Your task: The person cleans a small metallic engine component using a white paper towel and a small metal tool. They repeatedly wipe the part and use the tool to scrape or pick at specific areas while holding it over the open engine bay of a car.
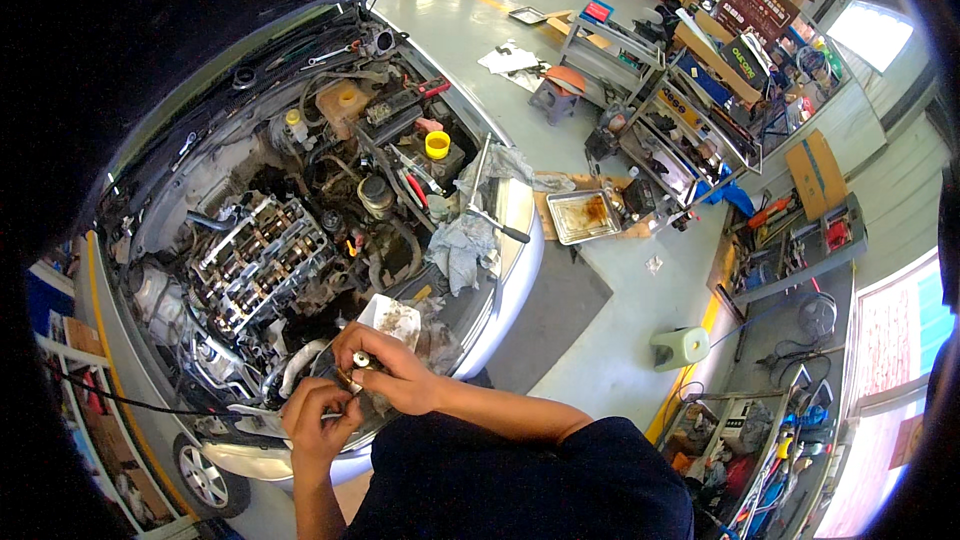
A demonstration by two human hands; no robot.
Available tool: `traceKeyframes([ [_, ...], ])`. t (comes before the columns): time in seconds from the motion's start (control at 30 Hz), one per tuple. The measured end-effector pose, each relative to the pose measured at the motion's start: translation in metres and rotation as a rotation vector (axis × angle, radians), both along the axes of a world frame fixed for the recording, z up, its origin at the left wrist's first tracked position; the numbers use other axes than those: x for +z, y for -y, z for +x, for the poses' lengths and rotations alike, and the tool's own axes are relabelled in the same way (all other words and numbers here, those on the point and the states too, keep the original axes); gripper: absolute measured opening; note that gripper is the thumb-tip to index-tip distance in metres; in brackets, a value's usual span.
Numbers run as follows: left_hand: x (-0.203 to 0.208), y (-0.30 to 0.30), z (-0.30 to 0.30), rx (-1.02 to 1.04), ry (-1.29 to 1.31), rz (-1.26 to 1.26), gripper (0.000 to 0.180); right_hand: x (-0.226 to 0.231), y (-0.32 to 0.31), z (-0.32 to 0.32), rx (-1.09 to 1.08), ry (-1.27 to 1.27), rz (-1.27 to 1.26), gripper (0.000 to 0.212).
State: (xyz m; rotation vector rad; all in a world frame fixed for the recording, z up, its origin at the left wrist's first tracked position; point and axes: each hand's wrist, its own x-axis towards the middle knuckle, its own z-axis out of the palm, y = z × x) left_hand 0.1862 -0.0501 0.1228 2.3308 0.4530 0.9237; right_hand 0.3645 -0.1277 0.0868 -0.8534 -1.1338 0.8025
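My right hand (395, 372) is closed around a small metal cylindrical part (361, 360) with a shiny round end, over the front edge of the car's engine bay. Close beside it, my left hand (318, 418) has its fingertips pinched together near the part's lower end; whatever they grip is too small to make out. Just beyond my hands sits a white tray (392, 317) with dark grime in it. Farther left lies the opened engine (262, 262), its camshafts and valve gear exposed.
Grey rags (462, 252) and a long-handled wrench (500, 228) lie along the fender. A yellow cup (437, 145) stands in the bay. On the floor to the right are an oily metal pan (583, 216) and a green stool (680, 349). Tool carts (640, 70) stand behind.
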Motion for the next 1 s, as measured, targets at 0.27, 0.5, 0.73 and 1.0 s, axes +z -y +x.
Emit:
traceKeyframes([
  [0.27, 0.006, 0.0, 0.003, -0.017, -0.08, -0.166, 0.022, -0.002, 0.001, 0.001, -0.001, 0.001, -0.032, 0.014],
  [0.5, 0.002, -0.003, -0.001, -0.034, -0.085, -0.379, 0.019, -0.008, 0.0, 0.001, 0.007, 0.009, -0.061, 0.014],
  [0.73, -0.017, -0.005, -0.011, -0.023, -0.016, -1.083, 0.01, 0.002, 0.0, 0.008, -0.033, 0.194, 0.048, 0.013],
  [1.0, -0.041, -0.011, -0.012, -0.115, 0.087, -1.507, 0.02, 0.01, 0.0, 0.013, 0.0, 0.311, 0.127, 0.016],
])
